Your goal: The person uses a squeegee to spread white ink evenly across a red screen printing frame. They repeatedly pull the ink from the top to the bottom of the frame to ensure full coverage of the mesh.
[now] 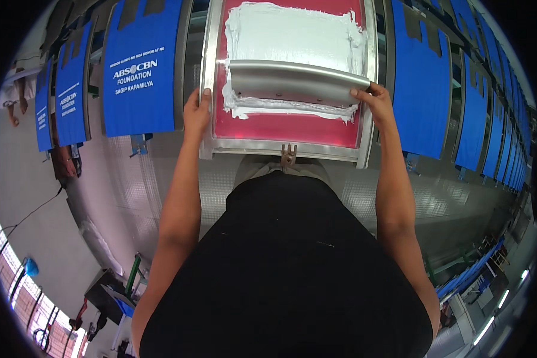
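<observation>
A screen-printing frame (207, 128) with pale metal sides and red mesh lies in front of me. White ink (298, 36) covers much of the mesh, with ragged, thick edges. My left hand (197, 114) grips the frame's left side, thumb on top. Across the ink lies a long, curved metal squeegee (292, 82). My right hand (376, 102) holds its right end, thumb on the near face and fingers behind. A ridge of white ink runs along the squeegee's lower edge; whatever blade is there is hidden.
Blue printed fabric panels (140, 68) on boards stand in a row to the left, and more blue panels (420, 83) line the right. A small metal clamp (289, 154) juts from the frame's near edge. Another person's hand (13, 113) shows at far left.
</observation>
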Demonstrator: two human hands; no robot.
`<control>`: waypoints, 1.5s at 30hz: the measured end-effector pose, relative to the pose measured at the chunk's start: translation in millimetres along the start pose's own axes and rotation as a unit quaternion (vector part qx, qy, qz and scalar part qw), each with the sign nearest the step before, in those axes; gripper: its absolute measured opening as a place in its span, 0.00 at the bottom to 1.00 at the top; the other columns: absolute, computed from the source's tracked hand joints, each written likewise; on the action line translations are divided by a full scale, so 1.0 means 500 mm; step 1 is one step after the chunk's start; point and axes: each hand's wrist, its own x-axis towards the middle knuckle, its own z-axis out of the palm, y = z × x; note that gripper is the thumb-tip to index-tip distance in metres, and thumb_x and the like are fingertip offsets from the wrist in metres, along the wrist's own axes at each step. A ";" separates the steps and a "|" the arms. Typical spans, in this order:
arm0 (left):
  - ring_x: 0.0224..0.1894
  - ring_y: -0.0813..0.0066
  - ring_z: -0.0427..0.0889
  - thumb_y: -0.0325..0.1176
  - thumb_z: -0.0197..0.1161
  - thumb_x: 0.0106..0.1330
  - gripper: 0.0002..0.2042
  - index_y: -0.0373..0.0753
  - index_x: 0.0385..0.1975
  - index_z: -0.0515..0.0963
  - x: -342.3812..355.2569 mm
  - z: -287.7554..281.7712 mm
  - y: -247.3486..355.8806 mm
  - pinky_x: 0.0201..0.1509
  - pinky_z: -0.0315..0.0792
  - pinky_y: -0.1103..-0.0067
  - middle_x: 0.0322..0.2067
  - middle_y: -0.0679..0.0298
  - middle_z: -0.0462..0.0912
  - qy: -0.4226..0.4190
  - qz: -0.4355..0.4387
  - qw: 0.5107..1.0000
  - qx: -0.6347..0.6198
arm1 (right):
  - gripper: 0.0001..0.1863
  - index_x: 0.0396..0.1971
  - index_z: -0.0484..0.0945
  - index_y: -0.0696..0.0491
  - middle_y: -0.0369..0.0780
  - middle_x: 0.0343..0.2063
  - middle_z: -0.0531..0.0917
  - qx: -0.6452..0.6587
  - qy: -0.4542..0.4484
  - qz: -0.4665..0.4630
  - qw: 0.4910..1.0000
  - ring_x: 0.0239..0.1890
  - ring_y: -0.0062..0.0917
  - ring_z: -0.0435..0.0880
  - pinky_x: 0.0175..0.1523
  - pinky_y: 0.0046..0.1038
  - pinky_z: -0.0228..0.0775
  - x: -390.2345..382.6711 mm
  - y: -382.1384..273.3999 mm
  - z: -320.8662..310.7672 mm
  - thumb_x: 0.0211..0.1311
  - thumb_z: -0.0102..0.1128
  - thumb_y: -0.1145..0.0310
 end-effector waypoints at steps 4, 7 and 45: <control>0.44 0.72 0.79 0.52 0.59 0.66 0.32 0.29 0.58 0.68 0.004 -0.004 -0.086 0.49 0.71 0.78 0.44 0.52 0.81 -0.024 -0.042 0.999 -0.013 | 0.20 0.38 0.83 0.59 0.37 0.30 0.84 -0.007 0.001 0.011 1.000 0.33 0.19 0.79 0.44 0.22 0.69 -0.011 0.067 0.026 0.44 0.75 0.68; 0.44 0.73 0.78 0.50 0.58 0.67 0.31 0.29 0.59 0.67 -0.005 -0.023 -0.100 0.49 0.70 0.79 0.43 0.53 0.81 -0.030 -0.034 0.999 0.007 | 0.20 0.39 0.83 0.59 0.36 0.29 0.83 0.014 -0.003 0.007 1.000 0.34 0.19 0.79 0.44 0.22 0.68 -0.024 0.064 0.045 0.43 0.75 0.68; 0.40 0.59 0.74 0.26 0.64 0.42 0.18 0.40 0.38 0.77 0.137 0.130 0.467 0.46 0.68 0.67 0.34 0.59 0.75 -0.184 0.351 0.826 0.401 | 0.18 0.38 0.75 0.53 0.41 0.33 0.78 -0.545 -0.064 -0.225 0.805 0.42 0.38 0.77 0.59 0.45 0.60 0.130 -0.329 -0.012 0.41 0.57 0.79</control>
